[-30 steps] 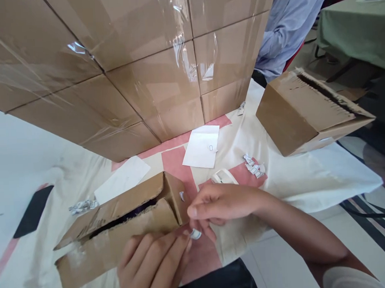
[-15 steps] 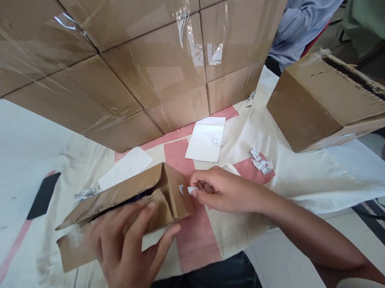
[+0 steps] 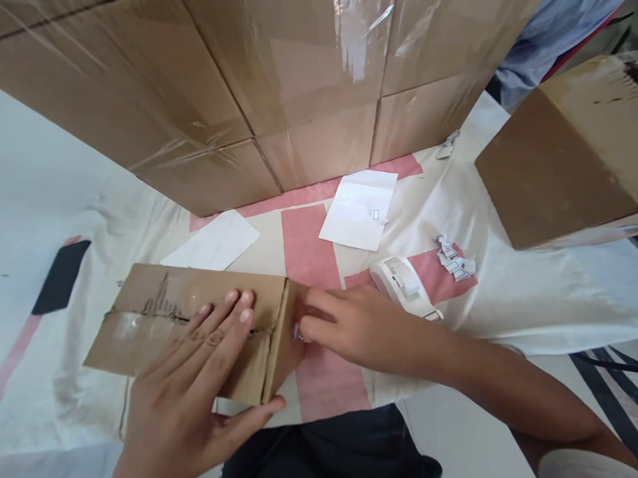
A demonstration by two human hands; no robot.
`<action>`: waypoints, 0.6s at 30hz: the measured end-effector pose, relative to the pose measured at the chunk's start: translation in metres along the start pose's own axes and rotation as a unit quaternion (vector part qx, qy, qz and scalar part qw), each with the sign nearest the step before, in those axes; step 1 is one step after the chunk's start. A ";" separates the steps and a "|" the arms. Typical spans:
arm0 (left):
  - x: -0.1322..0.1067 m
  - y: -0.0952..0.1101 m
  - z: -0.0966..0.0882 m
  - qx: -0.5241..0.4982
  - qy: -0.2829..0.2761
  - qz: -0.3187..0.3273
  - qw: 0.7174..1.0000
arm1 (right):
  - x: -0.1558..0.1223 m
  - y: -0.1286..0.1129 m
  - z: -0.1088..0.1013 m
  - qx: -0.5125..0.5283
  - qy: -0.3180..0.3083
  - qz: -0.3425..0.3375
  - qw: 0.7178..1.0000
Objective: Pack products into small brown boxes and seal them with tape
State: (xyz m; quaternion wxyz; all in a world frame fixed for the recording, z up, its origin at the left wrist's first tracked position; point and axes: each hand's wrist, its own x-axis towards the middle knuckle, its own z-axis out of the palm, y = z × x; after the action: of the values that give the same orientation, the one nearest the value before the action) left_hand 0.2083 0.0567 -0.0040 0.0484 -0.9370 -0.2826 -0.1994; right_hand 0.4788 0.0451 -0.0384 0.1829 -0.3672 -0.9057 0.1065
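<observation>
Cardboard box [image 3: 156,304] lies on its side on the cloth-covered bench [image 3: 514,293], under and between both hands. Left hand [image 3: 198,388] open and flat on the box top, fingers spread, thumb hooked round the near corner. Right hand [image 3: 356,326] at the box's end face, fingers loosely bent and pushing against the cardboard, gripping nothing. Small white label [image 3: 296,331] just at those fingertips, mostly hidden. White label printer [image 3: 404,284] just beyond the right hand, touching the knuckles or nearly so. Label scraps [image 3: 455,260] further right of it. White sheet [image 3: 361,208] beyond the right hand, second sheet [image 3: 215,241] beyond the left. Stack of wrapped cartons [image 3: 300,76] behind both. Another brown box [image 3: 555,162] far right.
</observation>
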 end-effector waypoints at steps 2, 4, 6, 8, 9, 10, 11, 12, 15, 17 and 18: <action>0.000 -0.001 0.001 -0.001 0.004 0.007 1.000 | 0.002 -0.003 0.005 -0.005 0.014 0.006 1.000; 0.001 -0.001 0.002 -0.002 0.005 0.009 1.000 | 0.004 -0.004 0.009 -0.008 0.021 0.011 1.000; 0.002 -0.001 0.002 -0.007 0.009 0.012 1.000 | 0.004 -0.004 0.012 -0.016 0.019 0.013 1.000; 0.002 0.001 0.001 -0.016 0.009 -0.006 1.000 | 0.004 -0.003 0.012 -0.033 0.009 0.010 0.999; 0.002 0.003 0.001 -0.022 0.008 -0.019 1.000 | 0.003 -0.003 0.012 -0.043 0.009 0.006 0.999; 0.002 0.004 0.001 -0.027 0.007 -0.032 0.999 | 0.003 -0.003 0.012 -0.051 0.017 -0.001 0.999; 0.002 0.005 0.000 -0.031 0.004 -0.046 0.998 | 0.003 -0.003 0.011 -0.058 0.031 -0.008 0.998; 0.002 0.006 0.000 -0.032 0.002 -0.057 0.998 | 0.003 -0.002 0.012 -0.063 0.047 -0.015 0.997; 0.000 0.006 0.000 -0.027 -0.002 -0.056 0.998 | 0.003 -0.003 0.012 -0.067 0.086 -0.028 0.994; -0.001 0.005 0.000 -0.024 -0.007 -0.052 0.998 | 0.004 -0.004 0.012 -0.071 0.104 -0.030 0.992; -0.001 0.005 0.000 -0.023 -0.009 -0.047 0.999 | 0.005 -0.004 0.012 -0.075 0.114 -0.031 0.990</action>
State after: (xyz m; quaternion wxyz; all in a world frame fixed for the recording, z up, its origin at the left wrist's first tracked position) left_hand 0.2099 0.0522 -0.0040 0.0151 -0.9253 -0.3223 -0.1992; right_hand 0.4682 0.0446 -0.0467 0.2597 -0.3618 -0.8953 -0.0098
